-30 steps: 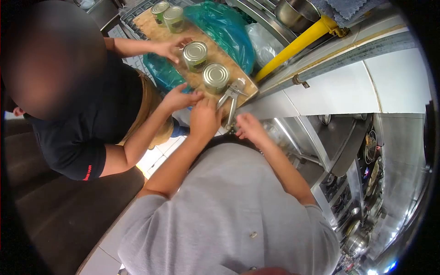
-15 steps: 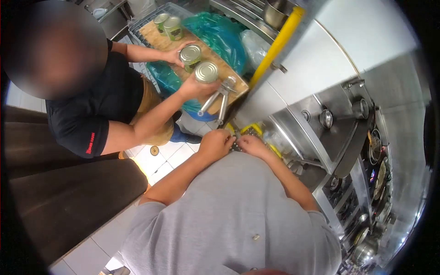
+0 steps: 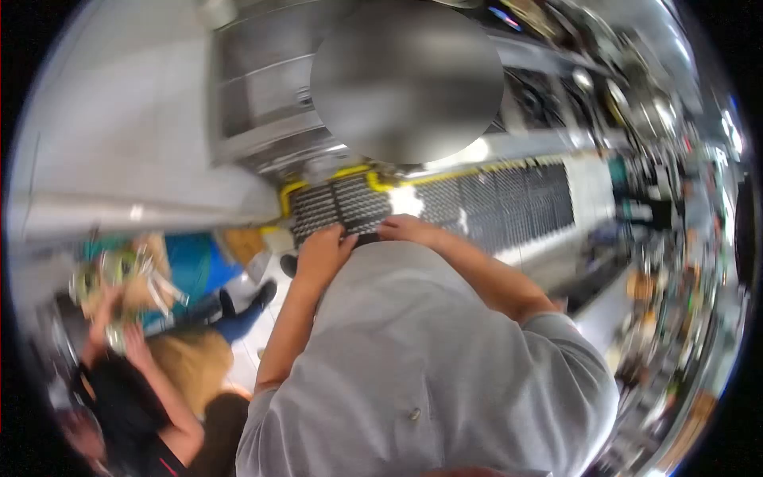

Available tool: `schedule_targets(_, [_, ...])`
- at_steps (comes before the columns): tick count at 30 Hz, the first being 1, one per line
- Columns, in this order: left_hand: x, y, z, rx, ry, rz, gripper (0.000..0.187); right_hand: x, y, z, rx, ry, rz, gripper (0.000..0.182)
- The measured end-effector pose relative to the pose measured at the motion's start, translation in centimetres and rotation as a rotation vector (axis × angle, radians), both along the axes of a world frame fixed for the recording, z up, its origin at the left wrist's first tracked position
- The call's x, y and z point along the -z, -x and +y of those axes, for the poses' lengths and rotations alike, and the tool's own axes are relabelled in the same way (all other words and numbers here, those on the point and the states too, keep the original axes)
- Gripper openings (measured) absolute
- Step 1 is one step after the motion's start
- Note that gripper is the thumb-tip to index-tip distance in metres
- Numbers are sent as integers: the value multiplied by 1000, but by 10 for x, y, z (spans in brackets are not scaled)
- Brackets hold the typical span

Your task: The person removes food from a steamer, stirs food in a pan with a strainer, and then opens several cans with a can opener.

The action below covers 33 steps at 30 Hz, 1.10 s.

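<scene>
My left hand is in front of my belly, at the lower edge of the grey shirt, its fingers bent. Just to its right my right hand rests near the same shirt edge, its fingers curled. The two hands are apart, with a dark strip between them. Whether either hand holds anything is too blurred to tell. Beyond them lies a black perforated floor mat with a yellow border.
At the lower left a co-worker in a black top handles a can beside a board with more cans and a metal can opener. Steel kitchen equipment stands ahead. Crowded shelves are on the right.
My view has swung to the right, so the co-worker and the cans now appear at the lower left. The floor mat has come into view. My hands stay near my belly, slightly farther apart.
</scene>
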<state>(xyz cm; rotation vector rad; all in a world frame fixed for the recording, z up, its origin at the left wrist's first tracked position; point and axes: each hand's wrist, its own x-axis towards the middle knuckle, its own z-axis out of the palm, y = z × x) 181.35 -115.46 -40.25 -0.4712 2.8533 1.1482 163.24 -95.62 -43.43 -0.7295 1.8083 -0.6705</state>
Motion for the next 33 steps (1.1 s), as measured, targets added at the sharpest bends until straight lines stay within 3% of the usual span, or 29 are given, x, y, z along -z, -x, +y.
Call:
schedule_targets(5, [-22, 104, 55, 327, -42, -254, 40, -49, 28, 91, 310, -73, -2, 48])
schedule_targets(10, [-40, 178, 108, 634, 148, -285, 43, -37, 36, 164, 497, -83, -125, 48])
schedule_targets(15, [-22, 235, 158, 836, 170, -341, 41, -31, 59, 224, 626, -66, -46, 51])
schedule_targets(18, [2, 267, 190, 1008, 202, -318, 38, -56, 98, 249, 716, -20, -150, 54])
schedule_targets(21, [1, 316, 223, 1052, 226, -328, 36, -53, 161, 278, 800, 41, -271, 55])
schedule_targets(26, [9, 413, 268, 1125, 221, -413, 41, -80, 317, 297, 939, 310, -222, 48])
schedule_targets(29, [5, 475, 305, 1133, 200, -472, 44, -108, 427, 300, 945, 311, -175, 51])
schedule_targets(31, [20, 508, 334, 1092, 176, -432, 45, -135, 489, 297, 888, 338, -66, 46])
schedule_targets(33, [16, 540, 360, 1089, 106, -371, 47, -140, 541, 294, 985, 433, -89, 40])
